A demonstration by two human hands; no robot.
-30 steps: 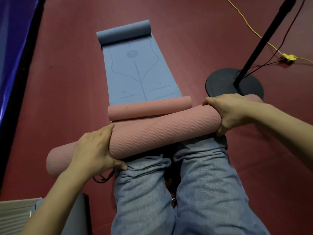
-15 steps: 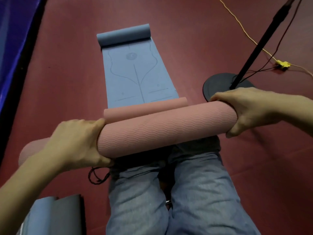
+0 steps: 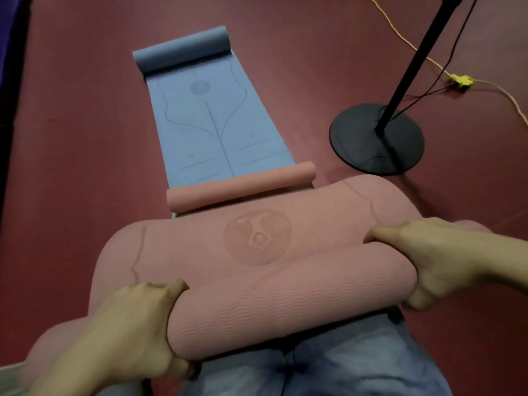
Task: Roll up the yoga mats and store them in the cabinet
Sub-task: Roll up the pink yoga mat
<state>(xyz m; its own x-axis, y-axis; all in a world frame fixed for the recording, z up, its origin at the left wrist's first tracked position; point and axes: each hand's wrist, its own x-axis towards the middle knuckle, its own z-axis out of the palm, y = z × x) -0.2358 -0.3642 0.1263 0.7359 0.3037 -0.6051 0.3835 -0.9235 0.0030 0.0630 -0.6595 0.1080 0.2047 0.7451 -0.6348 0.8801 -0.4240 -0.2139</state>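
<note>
Maroon floor (image 3: 71, 167) | both hands' fingers (image 3: 160, 290) curled round pink mat (image 3: 285, 298) roll | round emblem (image 3: 257, 237), no legible writing

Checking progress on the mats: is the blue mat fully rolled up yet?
No, the blue mat lies mostly flat on the floor, with only its far end curled into a small roll.

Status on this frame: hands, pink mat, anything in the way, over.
Left hand and right hand grip the pink mat roll, one at each end. Outer flap loose, logo showing. Blue mat ahead, mostly unrolled. Black stand base right, apart.
</note>
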